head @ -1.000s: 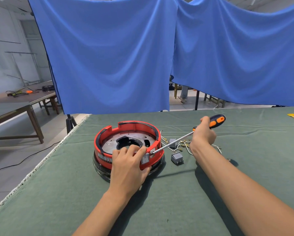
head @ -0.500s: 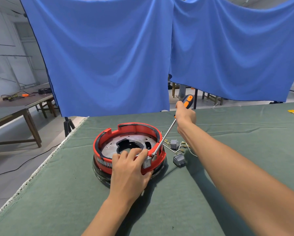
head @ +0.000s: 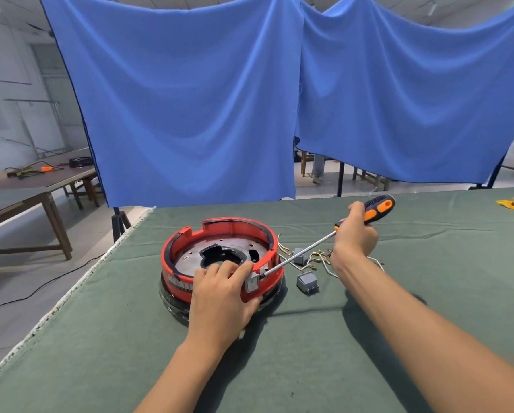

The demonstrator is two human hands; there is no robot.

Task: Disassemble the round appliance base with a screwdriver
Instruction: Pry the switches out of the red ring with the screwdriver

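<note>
Head view, from the left: the green-covered surface point(head: 70, 353) has its frayed left edge close to the round appliance base point(head: 220, 234), with bare floor and a cable beyond it, so any part levered off toward that side could roll over the edge.

The base sits left of centre on the surface, red ring uppermost. The left hand point(head: 220, 296) rests on its near rim, fingers point(head: 217, 271) curled over the red wall and clamping it. That hold looks right for the step in hand: prying at the small grey switch point(head: 252, 284) set in the rim. Pressing the base down flat, not merely steadying it, should stop it skating away from the lever.

The screwdriver point(head: 309, 251) runs low from the slot beside the switch up to the right hand point(head: 354, 236), whose fingers are wrapped round the orange and black handle. The tip lies very near the left fingertips; a slip would likely drive it toward them, so short, controlled levering seems wiser than a hard shove.

Right of the base lie a loose grey block point(head: 307, 283) and tangled wires point(head: 318, 259) under the shaft. Farther right the surface is open cloth, good room for setting freed parts.
</note>
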